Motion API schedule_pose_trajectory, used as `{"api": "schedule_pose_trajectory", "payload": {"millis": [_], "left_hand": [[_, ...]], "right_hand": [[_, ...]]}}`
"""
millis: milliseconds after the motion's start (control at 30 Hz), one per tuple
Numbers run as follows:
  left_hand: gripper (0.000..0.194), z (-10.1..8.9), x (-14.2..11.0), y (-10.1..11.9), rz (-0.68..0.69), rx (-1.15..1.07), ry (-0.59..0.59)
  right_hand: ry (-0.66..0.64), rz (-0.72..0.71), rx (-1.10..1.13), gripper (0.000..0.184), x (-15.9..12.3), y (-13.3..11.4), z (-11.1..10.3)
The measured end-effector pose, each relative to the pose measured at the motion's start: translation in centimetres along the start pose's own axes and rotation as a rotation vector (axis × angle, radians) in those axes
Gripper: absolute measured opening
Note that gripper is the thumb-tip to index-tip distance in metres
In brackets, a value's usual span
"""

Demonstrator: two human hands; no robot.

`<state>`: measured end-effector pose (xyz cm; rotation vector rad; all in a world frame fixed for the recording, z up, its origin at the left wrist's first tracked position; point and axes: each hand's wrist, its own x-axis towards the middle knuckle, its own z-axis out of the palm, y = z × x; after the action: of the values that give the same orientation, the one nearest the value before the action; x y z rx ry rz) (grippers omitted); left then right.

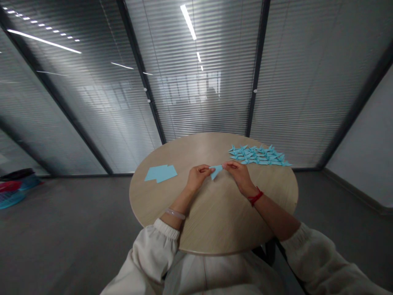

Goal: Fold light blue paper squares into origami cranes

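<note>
A small piece of folded light-blue paper [216,171] is held between my two hands above the middle of the round table. My left hand [198,176] pinches its left edge between thumb and fingers. At its upper right corner, my right hand [238,174] grips the paper with the fingertips. The piece looks roughly triangular, with one point hanging down; the finer folds are too small to make out. Beyond my right hand lie several folded blue paper cranes [258,155], set close together in rows. Flat blue paper sheets [160,173] lie overlapping to the left of my left hand.
The round wooden table [221,229] stands close in front of my body. Behind it rises a glass partition with blinds [199,110] and dark frames. On the floor at far left are a blue basket [12,200] and a dark-rimmed bin [21,176].
</note>
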<state>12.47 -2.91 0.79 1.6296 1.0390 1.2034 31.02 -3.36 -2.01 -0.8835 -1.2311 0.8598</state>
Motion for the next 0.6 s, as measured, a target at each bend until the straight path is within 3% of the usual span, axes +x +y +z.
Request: {"api": "schedule_pose_trajectory", "payload": {"millis": [200, 400, 600], "left_hand": [[0.050, -0.05, -0.03, 0.11, 0.014, 0.066, 0.066], [0.048, -0.12, -0.06, 0.32, 0.103, 0.088, 0.034], [0.041, -0.42, -0.34, 0.33, 0.222, 0.335, 0.130]], "right_hand": [[-0.004, 0.052, 0.048, 0.028, -0.04, 0.07, 0.16], [-0.010, 0.067, 0.057, 0.029, 0.00, 0.06, 0.08], [-0.080, 0.132, 0.023, 0.030, -0.30, -0.46, 0.42]]}}
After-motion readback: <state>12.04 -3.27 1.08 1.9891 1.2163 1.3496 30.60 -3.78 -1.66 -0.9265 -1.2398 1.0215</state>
